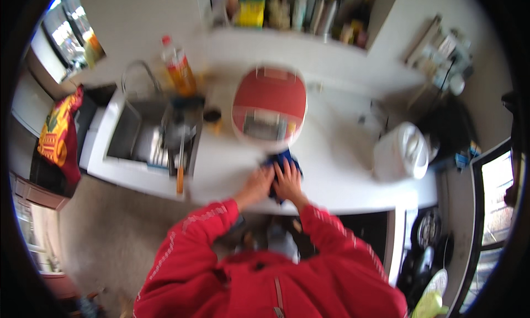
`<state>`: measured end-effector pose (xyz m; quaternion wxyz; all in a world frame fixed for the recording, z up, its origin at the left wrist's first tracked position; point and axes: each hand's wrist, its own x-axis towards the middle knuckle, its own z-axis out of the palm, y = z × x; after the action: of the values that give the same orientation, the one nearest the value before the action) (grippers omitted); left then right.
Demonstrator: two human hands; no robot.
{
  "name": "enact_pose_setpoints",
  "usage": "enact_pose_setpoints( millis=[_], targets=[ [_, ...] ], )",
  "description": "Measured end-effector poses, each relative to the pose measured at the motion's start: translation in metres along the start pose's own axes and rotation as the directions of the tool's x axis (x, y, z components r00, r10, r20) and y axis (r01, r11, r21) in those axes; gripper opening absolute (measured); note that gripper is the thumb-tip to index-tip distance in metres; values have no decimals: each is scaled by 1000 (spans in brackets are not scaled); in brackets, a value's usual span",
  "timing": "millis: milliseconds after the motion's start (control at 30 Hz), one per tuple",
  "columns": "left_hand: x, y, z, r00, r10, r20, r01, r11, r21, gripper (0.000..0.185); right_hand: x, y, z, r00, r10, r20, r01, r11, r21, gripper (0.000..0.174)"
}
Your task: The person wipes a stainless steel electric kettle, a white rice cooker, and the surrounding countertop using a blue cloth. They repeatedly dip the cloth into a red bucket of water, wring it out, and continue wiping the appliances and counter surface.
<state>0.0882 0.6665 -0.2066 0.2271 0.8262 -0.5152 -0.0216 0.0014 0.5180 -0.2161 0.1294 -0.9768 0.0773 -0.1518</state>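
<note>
A bunched dark blue cloth [285, 157] lies on the white countertop [331, 194], close to its front edge. My right hand [288, 182] covers the cloth and holds it, with blue showing between and around the fingers. Against the cloth's left side rests my left hand [259, 184], its fingertips meeting the right hand. Blur hides whether the left fingers grip any fabric. Just beyond the cloth stands a red and white rice cooker [269, 101], its lid down and its front panel towards me.
To the left is a steel sink [138, 132] with utensils, one wooden handle [179, 181] overhanging the counter. An oil bottle [179, 69] stands behind. At right sits a white plastic container [401, 152]. A wall niche [285, 32] holds several bottles and packets.
</note>
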Motion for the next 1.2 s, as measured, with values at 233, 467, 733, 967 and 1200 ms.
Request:
enact_pose_setpoints(
  millis=[233,467,733,967,1200],
  targets=[
    [-149,-38,-91,952,-293,91,264,933,246,63,16,-161,9,931,-228,284,186,968,168,70],
    [-147,-40,-94,949,-282,139,252,947,201,65,2,-161,13,963,-248,109,232,963,136,64],
    [16,33,-18,976,84,202,-91,996,25,66,-19,-26,-50,978,208,14,-208,977,-44,58],
    [-12,69,-7,954,211,211,-244,959,143,63,-63,-16,-77,977,170,131,-164,985,-58,69],
    [48,32,-24,980,105,170,-143,962,234,49,26,-5,-65,998,57,24,-53,987,-152,44]
  ],
)
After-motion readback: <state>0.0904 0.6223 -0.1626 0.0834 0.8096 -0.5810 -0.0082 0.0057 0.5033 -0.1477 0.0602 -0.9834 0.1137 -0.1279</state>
